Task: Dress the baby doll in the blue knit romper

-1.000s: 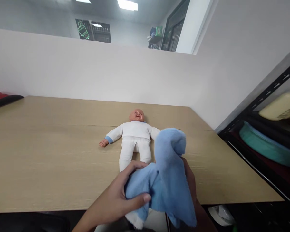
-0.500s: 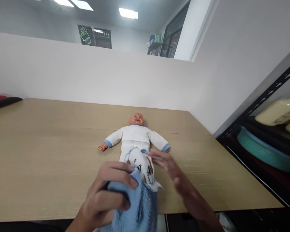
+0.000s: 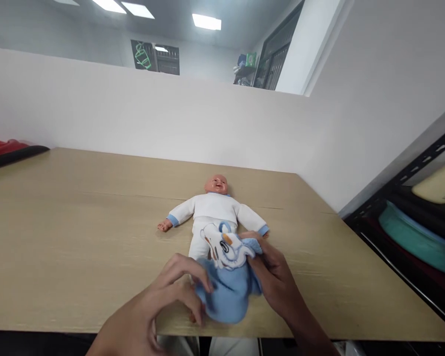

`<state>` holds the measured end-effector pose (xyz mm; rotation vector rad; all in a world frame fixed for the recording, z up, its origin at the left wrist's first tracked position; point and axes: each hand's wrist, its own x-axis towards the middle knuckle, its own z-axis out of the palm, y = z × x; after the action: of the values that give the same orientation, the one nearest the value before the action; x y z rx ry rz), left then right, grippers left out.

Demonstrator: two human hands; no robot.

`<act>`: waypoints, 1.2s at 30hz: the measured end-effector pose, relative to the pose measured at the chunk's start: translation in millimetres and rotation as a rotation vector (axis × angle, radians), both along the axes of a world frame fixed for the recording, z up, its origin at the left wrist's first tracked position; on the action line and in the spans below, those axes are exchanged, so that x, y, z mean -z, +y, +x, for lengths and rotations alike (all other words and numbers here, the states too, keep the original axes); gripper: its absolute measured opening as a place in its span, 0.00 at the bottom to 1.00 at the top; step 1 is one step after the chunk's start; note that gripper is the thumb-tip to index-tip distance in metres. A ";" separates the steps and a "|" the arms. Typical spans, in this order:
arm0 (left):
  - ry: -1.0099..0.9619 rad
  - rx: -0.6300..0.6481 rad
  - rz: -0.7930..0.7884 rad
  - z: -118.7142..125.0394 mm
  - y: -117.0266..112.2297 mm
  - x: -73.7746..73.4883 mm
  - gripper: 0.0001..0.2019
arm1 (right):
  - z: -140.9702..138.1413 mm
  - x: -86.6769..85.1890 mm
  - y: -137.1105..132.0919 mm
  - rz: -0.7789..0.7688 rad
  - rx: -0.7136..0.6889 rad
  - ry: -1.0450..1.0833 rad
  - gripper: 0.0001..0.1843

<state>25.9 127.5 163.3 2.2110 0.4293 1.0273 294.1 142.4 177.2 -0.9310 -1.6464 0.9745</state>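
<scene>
A baby doll (image 3: 212, 210) in a white suit with blue cuffs lies face up on the wooden table (image 3: 77, 237), arms spread. A light blue knitted garment (image 3: 228, 282) with a white patch bearing a face design lies bunched over the doll's legs. My left hand (image 3: 174, 289) grips the garment's left side with curled fingers. My right hand (image 3: 270, 269) pinches its upper right edge, beside the doll's blue cuff. The doll's legs are hidden under the garment.
A white partition wall runs behind the table. A black metal shelf (image 3: 411, 183) stands at the right, holding a teal round object (image 3: 419, 237) and a pale yellow pack (image 3: 439, 188). A red and black item (image 3: 7, 151) lies at the table's far left.
The blue garment went from held up in both hands to lying over the doll's legs. My right hand let go briefly, then took hold of its upper edge again.
</scene>
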 end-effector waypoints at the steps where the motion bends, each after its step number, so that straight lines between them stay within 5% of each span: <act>1: -0.077 -0.001 -0.072 -0.9 2.1 3.4 0.21 | -0.5 0.4 3.2 0.050 0.004 0.006 0.10; 6: -0.198 -0.356 -0.439 9.3 25.3 13.4 0.29 | -4.6 -2.0 14.6 0.293 -0.060 -0.099 0.14; 10: -0.117 -0.250 -0.651 21.6 43.0 9.9 0.22 | -3.9 -1.4 16.3 0.372 0.005 -0.201 0.17; 14: -0.155 -0.167 -0.591 23.0 44.1 1.7 0.13 | 10.9 3.7 3.4 0.299 -0.014 -0.297 0.16; 19: 0.122 -0.065 -0.324 14.8 41.3 -22.5 0.13 | 32.0 -2.7 2.0 0.168 -0.248 -0.277 0.64; 21: 0.253 0.012 -0.194 13.4 43.2 -35.7 0.14 | 34.0 -13.4 13.7 0.117 -0.414 -0.284 0.73; 23: 0.338 0.125 -0.093 14.1 45.0 -48.5 0.13 | 32.9 -27.5 26.8 0.094 -0.517 -0.347 0.67; 26: 0.420 0.259 -0.026 16.3 45.1 -62.2 0.11 | 29.5 -47.5 38.2 0.132 -0.572 -0.496 0.33; 28: 0.461 0.240 -0.021 15.3 43.9 -66.1 0.11 | 28.6 -55.4 38.6 0.199 -0.582 -0.516 0.18; 33: 0.544 0.128 -0.195 0.8 48.6 -62.2 0.17 | 35.9 -55.6 30.5 0.202 -0.453 -0.394 0.05; 36: 0.526 0.154 -0.222 -6.3 55.0 -55.4 0.14 | 41.5 -50.0 30.4 0.092 -0.284 -0.412 0.08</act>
<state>19.5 182.5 218.6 2.2489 0.5600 0.2886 335.6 172.8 227.1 -0.8917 -2.1990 0.9239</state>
